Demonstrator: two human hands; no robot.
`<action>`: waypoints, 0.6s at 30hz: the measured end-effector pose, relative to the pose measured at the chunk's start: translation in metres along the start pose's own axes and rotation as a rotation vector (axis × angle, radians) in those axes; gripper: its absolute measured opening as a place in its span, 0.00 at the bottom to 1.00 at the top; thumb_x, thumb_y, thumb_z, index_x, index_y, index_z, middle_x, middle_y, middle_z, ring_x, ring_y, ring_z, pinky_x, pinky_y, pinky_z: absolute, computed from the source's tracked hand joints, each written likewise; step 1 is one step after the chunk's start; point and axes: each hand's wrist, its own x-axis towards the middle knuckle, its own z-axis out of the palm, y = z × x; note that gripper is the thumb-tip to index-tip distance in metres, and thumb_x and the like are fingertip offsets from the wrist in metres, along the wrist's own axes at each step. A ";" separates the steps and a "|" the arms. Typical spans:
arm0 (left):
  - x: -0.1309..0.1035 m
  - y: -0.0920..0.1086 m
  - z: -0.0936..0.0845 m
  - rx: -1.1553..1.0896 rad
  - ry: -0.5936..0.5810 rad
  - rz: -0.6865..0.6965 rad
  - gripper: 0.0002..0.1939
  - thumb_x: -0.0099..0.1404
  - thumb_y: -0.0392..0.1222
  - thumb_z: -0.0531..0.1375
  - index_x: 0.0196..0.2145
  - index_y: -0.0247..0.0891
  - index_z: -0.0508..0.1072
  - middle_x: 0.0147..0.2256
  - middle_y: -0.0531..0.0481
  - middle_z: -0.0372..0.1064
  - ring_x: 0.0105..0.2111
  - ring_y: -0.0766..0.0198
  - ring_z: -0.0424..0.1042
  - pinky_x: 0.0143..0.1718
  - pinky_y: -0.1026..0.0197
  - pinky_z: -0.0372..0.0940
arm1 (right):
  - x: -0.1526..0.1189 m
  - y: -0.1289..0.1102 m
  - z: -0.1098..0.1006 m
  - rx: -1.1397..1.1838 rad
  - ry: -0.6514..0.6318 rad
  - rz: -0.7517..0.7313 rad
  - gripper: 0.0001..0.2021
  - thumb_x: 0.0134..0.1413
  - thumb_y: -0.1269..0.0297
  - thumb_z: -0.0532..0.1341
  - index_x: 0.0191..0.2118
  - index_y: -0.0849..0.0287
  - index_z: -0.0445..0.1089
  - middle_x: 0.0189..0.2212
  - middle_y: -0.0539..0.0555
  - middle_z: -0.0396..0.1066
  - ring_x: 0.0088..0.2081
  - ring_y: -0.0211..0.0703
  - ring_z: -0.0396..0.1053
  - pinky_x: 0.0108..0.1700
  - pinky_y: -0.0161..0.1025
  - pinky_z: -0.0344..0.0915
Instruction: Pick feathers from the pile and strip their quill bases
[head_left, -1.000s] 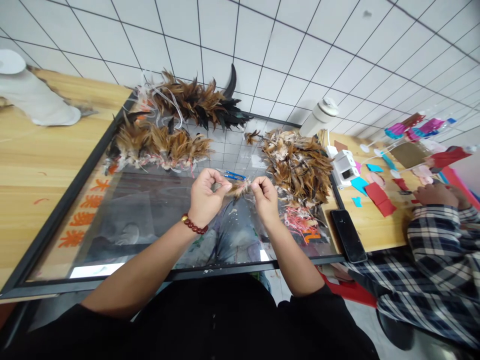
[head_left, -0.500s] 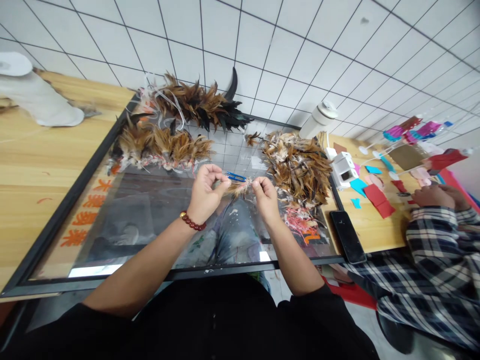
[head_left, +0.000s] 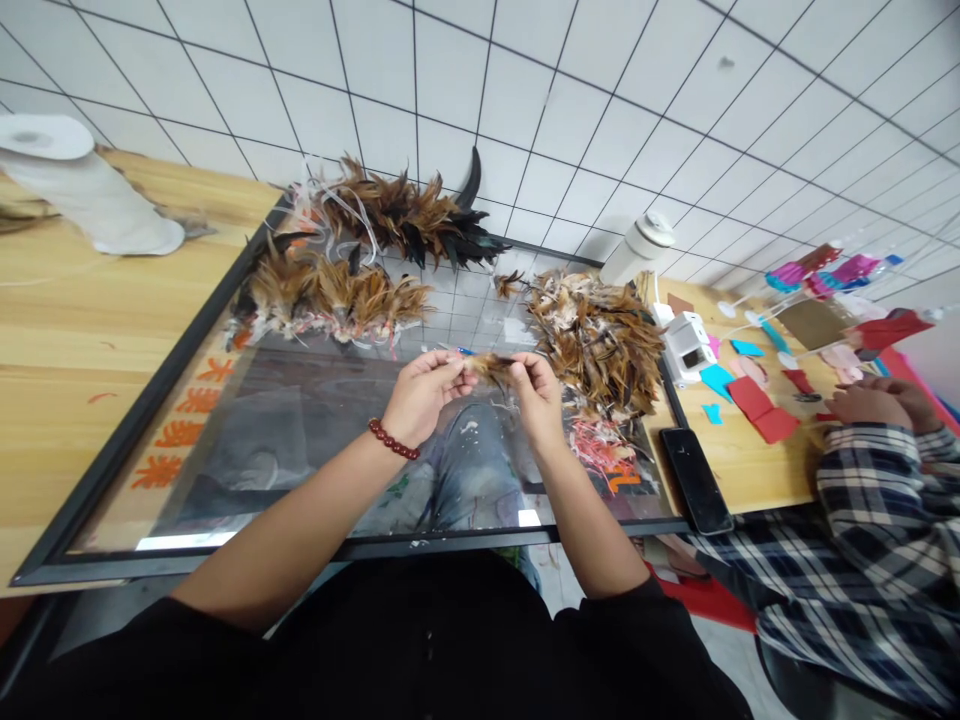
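Note:
Between my hands, over the glass panel [head_left: 315, 440], a small brown feather bunch [head_left: 491, 367] is stretched sideways. The fingers of my left hand [head_left: 431, 392] pinch its pale end, and my right hand [head_left: 536, 392] grips the darker end. A bit of a blue tool [head_left: 466, 351] shows just behind my left fingertips; the rest of it is hidden. Beyond my left hand lies a row of brown feather bunches [head_left: 337, 295]. A large feather pile [head_left: 600, 340] sits to the right, with pink and white strands [head_left: 600, 445] below it.
At the back is a dark brown feather bundle [head_left: 405, 215] against the tiles. A white roll [head_left: 112, 195] lies far left. A white bottle [head_left: 637, 245], a white charger [head_left: 688, 345] and a phone [head_left: 695, 480] are on the right. A person in plaid sleeves [head_left: 862, 480] works beside coloured scraps.
The feather bunch now spans between both hands, its dark tips at my right fingers. The blue tool, fully seen earlier, is mostly covered by my left fingers and the feathers.

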 end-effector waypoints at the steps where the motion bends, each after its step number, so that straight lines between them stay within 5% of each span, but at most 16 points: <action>1: 0.001 0.002 0.000 -0.075 0.025 -0.052 0.10 0.52 0.42 0.66 0.28 0.36 0.70 0.25 0.49 0.73 0.27 0.63 0.75 0.31 0.59 0.70 | 0.002 0.002 0.000 0.007 0.030 0.003 0.13 0.54 0.53 0.60 0.39 0.57 0.68 0.31 0.49 0.67 0.32 0.36 0.62 0.38 0.34 0.60; 6: -0.002 0.004 0.002 -0.100 0.016 -0.080 0.12 0.48 0.39 0.69 0.29 0.34 0.71 0.27 0.46 0.75 0.30 0.61 0.77 0.34 0.58 0.71 | 0.006 0.006 0.002 0.100 0.025 0.093 0.15 0.49 0.54 0.63 0.40 0.56 0.67 0.32 0.48 0.67 0.31 0.35 0.62 0.38 0.34 0.61; 13: -0.005 -0.009 0.005 0.354 -0.150 -0.030 0.09 0.46 0.38 0.68 0.25 0.34 0.73 0.20 0.50 0.72 0.21 0.66 0.71 0.24 0.62 0.67 | 0.002 0.008 0.003 0.050 -0.078 0.022 0.10 0.48 0.57 0.65 0.31 0.58 0.70 0.27 0.47 0.68 0.31 0.35 0.63 0.38 0.34 0.61; 18: -0.006 0.020 -0.024 0.577 -0.039 0.184 0.09 0.47 0.39 0.67 0.29 0.34 0.76 0.26 0.49 0.75 0.26 0.66 0.73 0.31 0.63 0.68 | 0.003 0.015 0.001 0.000 -0.067 0.009 0.13 0.48 0.57 0.65 0.39 0.58 0.70 0.34 0.50 0.71 0.35 0.37 0.68 0.41 0.36 0.64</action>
